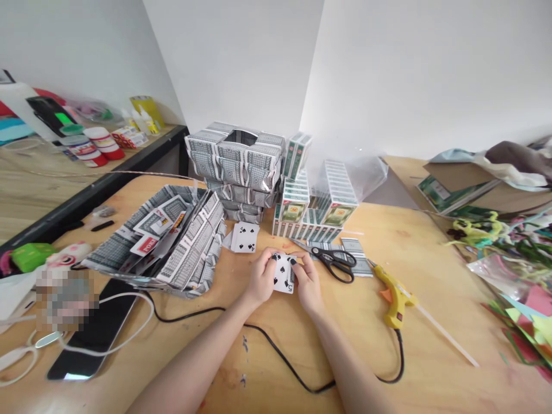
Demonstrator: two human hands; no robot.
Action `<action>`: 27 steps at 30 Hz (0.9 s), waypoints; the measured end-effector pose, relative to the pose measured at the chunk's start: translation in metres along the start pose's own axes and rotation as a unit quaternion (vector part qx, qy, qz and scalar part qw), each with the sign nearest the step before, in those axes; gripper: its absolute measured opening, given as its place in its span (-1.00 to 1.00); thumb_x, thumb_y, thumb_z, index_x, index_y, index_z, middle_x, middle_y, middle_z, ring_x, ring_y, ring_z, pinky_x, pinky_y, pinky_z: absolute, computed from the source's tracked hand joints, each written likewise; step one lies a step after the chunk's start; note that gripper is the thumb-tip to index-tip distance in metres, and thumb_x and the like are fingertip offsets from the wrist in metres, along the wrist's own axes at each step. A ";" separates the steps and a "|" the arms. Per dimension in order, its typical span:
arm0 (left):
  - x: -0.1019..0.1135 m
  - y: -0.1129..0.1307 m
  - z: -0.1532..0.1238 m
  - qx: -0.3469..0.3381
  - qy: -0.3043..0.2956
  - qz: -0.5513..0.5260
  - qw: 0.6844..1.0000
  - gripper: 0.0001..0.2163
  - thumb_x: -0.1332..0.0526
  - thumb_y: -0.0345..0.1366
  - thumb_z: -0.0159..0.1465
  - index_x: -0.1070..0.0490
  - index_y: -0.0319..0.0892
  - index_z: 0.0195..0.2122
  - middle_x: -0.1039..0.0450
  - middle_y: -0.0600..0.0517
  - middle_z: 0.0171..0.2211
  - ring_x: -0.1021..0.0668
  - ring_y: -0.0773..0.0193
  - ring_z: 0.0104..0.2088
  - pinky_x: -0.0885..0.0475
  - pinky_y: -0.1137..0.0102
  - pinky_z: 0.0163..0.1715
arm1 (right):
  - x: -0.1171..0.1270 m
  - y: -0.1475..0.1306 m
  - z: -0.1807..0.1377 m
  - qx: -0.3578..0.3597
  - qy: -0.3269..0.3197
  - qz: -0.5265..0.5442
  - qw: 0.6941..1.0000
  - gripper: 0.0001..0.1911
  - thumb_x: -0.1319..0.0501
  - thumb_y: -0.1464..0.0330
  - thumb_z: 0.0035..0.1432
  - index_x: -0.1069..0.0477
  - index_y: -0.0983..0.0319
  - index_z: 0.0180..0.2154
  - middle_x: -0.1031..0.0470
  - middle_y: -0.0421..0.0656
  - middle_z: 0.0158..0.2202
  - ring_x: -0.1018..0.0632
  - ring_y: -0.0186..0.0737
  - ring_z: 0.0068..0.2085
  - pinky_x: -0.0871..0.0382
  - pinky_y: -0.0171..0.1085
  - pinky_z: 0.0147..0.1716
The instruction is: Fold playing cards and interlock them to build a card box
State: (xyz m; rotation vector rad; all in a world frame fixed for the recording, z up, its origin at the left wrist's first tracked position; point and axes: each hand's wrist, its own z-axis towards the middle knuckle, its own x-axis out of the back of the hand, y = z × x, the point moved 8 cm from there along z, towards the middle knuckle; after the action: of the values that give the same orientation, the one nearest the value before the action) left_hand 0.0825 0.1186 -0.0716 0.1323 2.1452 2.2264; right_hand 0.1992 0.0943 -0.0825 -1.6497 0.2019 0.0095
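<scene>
Between my two hands is a playing card, a five of spades, face up over the wooden table. My left hand is closed on its left edge, thumb on top. The right edge is pinched by my right hand; whether more cards lie under it is hidden. Just beyond my left hand lies a small pile of playing cards, a four of spades on top. Black-handled scissors rest right of my right hand, partly over face-down cards.
A basket made of folded cards holds loose cards at left. Behind stand a folded-card box and stacked card packs. A yellow glue gun lies right, its black cable passing under my forearms. A phone lies front left.
</scene>
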 end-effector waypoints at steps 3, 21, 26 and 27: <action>-0.001 0.002 0.000 -0.013 0.003 0.013 1.000 -0.84 0.02 -0.34 0.13 -0.32 -0.18 -0.35 -0.39 0.05 -0.41 -0.39 0.34 -0.45 -0.27 0.48 -0.45 | 0.002 0.000 0.001 -0.002 0.011 -0.003 1.000 -0.87 -0.04 0.30 0.01 -0.21 0.17 -0.33 -0.20 -0.33 -0.63 -0.23 -0.36 -0.63 -0.10 -0.38 -0.64; -0.007 0.011 -0.005 -0.062 -0.013 0.057 0.996 -0.84 -0.01 -0.21 0.22 -0.25 -0.18 -0.35 -0.30 0.09 -0.47 -0.34 0.38 -0.49 -0.23 0.49 -0.48 | 0.004 -0.005 0.001 0.020 0.012 0.026 0.999 -0.92 -0.08 0.33 -0.05 -0.24 0.19 -0.43 -0.20 -0.32 -0.61 -0.20 -0.39 -0.61 -0.07 -0.39 -0.62; -0.012 0.012 -0.006 -0.097 -0.047 0.070 0.992 -0.80 0.01 -0.24 0.25 -0.20 -0.17 -0.14 -0.37 -0.01 -0.28 -0.42 0.32 -0.37 -0.30 0.43 -0.39 | 0.006 0.003 0.004 -0.014 0.008 0.074 0.997 -0.83 -0.09 0.23 -0.01 -0.27 0.18 -0.38 -0.18 -0.33 -0.59 -0.16 -0.42 -0.63 -0.02 -0.41 -0.66; -0.012 0.012 -0.006 -0.101 -0.055 0.071 0.991 -0.80 0.02 -0.24 0.25 -0.18 -0.17 -0.13 -0.37 -0.02 -0.27 -0.42 0.32 -0.37 -0.30 0.43 -0.39 | 0.005 0.006 0.005 -0.031 0.004 0.073 0.997 -0.80 -0.11 0.19 0.01 -0.26 0.19 -0.40 -0.18 -0.33 -0.59 -0.17 -0.43 -0.63 -0.03 -0.41 -0.66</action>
State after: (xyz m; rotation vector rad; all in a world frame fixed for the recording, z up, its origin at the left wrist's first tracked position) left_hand 0.0942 0.1109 -0.0599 0.4014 1.8963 2.4345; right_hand 0.2043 0.0983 -0.0896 -1.6940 0.3296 0.1215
